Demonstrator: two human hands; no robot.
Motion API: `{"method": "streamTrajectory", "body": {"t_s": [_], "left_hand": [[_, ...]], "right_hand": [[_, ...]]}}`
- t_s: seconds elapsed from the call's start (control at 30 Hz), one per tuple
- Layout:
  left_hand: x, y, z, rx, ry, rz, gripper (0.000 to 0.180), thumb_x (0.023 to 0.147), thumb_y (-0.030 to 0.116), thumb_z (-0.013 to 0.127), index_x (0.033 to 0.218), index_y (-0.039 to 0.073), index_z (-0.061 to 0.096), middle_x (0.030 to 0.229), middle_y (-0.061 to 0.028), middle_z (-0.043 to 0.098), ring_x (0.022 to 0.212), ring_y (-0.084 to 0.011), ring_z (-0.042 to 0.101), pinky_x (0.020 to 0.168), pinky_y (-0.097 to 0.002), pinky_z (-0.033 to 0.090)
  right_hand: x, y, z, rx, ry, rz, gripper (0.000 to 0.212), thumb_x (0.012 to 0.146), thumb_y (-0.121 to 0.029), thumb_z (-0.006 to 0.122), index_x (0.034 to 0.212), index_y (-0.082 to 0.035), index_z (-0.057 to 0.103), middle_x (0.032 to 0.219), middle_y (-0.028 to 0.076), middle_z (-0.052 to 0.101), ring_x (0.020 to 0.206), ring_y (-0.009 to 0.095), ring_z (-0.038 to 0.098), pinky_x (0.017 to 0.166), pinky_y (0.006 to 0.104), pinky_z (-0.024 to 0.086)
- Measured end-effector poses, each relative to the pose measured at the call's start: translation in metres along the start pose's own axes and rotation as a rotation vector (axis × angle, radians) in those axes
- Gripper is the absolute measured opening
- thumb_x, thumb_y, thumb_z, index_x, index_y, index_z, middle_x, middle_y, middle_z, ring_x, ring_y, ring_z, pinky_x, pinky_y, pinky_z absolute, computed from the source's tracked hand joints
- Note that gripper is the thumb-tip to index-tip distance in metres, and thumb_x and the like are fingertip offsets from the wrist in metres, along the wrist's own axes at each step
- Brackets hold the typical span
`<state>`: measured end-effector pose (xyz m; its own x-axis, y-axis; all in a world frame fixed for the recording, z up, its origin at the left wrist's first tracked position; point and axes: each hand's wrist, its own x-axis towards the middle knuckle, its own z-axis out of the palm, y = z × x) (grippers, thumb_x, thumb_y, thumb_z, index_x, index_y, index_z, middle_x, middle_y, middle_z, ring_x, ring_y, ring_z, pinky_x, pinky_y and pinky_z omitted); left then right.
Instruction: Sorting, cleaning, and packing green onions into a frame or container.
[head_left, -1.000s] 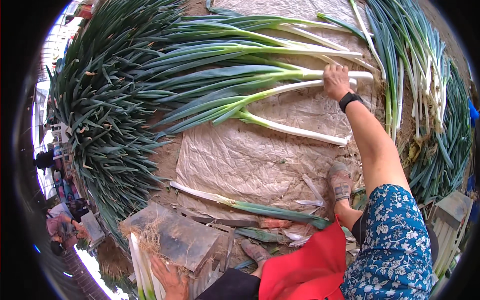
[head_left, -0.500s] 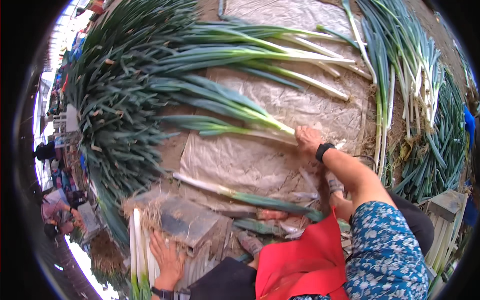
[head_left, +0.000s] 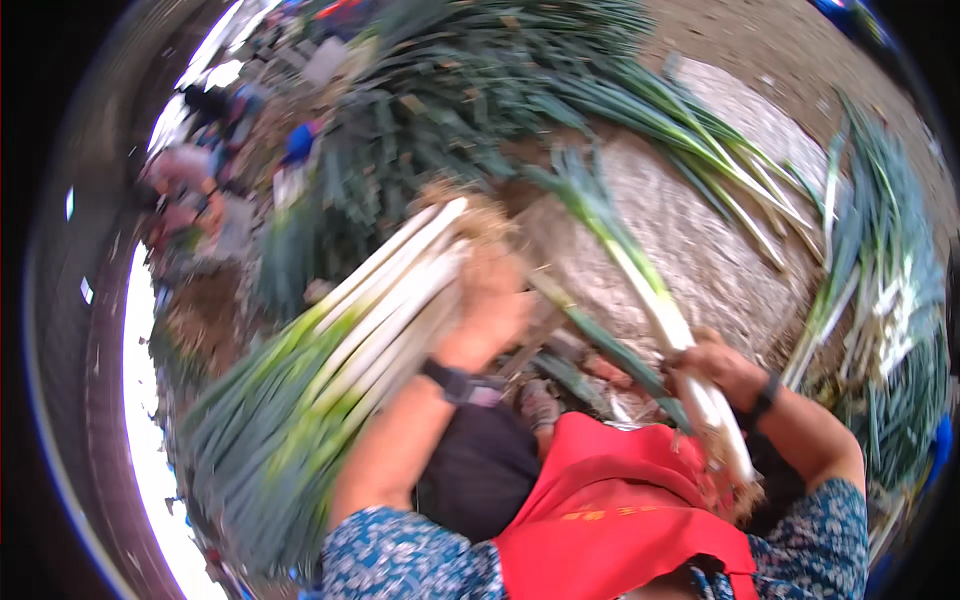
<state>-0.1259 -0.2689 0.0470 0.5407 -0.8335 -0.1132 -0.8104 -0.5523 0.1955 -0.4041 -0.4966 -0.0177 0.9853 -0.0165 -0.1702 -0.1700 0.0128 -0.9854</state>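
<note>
My right hand is closed round the white shafts of leeks. Their roots hang near my red apron, and their green leaves point away across the sheet. At the left, my left hand lies against the root end of a thick pile of leeks. Motion smears its fingers, so whether they grip is unclear. That pile has white shafts toward me and green leaves fanning down to the lower left. A single leek lies between my two arms, partly covered.
A large heap of leeks stands at the far left. Several loose leeks lie on the pale sheet. Another bunch is at the right. A person sits in the background at the left.
My right hand has lifted leeks off the sheet and drawn them toward my body. The view has swung left. My left hand, earlier spread flat by the leek pile, is now at its roots.
</note>
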Motion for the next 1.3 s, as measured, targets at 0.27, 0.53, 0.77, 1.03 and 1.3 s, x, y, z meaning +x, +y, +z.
{"method": "streamTrajectory", "body": {"t_s": [0.27,0.53,0.77,1.03,1.3], "left_hand": [[-0.07,0.118,0.015,-2.056,-0.132,-0.173,0.099,0.077,0.041,0.08,0.141,-0.011,0.025,0.138,-0.026,0.046,0.129,-0.0337,0.045,0.109,-0.0421,0.036],[-0.163,0.027,-0.099,-2.242,0.437,-0.079,0.036,0.074,0.003,0.077,0.107,0.001,0.062,0.095,-0.0067,0.065,0.085,-0.0194,0.063,0.081,-0.0357,0.053],[-0.237,-0.042,-0.085,-2.281,0.735,-0.087,0.047,0.082,-0.01,0.062,0.125,0.005,0.049,0.109,-0.0161,0.061,0.1,-0.0275,0.063,0.093,-0.0486,0.052],[-0.255,-0.053,-0.062,-2.314,0.856,0.079,0.056,0.084,-0.01,0.06,0.133,0.008,0.043,0.108,-0.0159,0.061,0.097,-0.0251,0.063,0.097,-0.0474,0.049],[-0.267,-0.034,-0.093,-1.995,1.041,0.17,0.061,0.086,0.005,0.064,0.142,0.011,0.038,0.101,-0.0084,0.058,0.095,-0.0213,0.057,0.104,-0.0511,0.039]], "right_hand": [[-0.069,-0.121,0.098,0.101,0.1,0.259,0.045,0.064,-0.017,0.082,0.1,0.001,0.062,0.082,0.006,0.063,0.072,0.015,0.062,0.065,0.028,0.05],[0.003,-0.176,0.168,0.032,-0.21,0.011,0.051,0.084,-0.023,0.077,0.122,0.002,0.053,0.097,0.004,0.063,0.085,0.011,0.059,0.076,0.0283,0.05],[0.05,-0.174,0.208,-0.295,-0.049,-0.081,0.025,0.085,-0.012,0.07,0.106,0.0,0.062,0.09,0.008,0.066,0.082,0.015,0.062,0.076,0.0312,0.051],[0.031,-0.1,0.039,-1.256,0.5,-0.052,0.038,0.084,-0.014,0.071,0.116,-0.001,0.053,0.095,0.007,0.061,0.084,0.018,0.059,0.072,0.0331,0.049],[0.049,-0.173,0.227,-0.9,-0.271,-0.472,0.099,0.062,-0.027,0.087,0.141,0.0,0.035,0.137,0.023,0.045,0.13,0.041,0.041,0.11,0.0485,0.032]]}}
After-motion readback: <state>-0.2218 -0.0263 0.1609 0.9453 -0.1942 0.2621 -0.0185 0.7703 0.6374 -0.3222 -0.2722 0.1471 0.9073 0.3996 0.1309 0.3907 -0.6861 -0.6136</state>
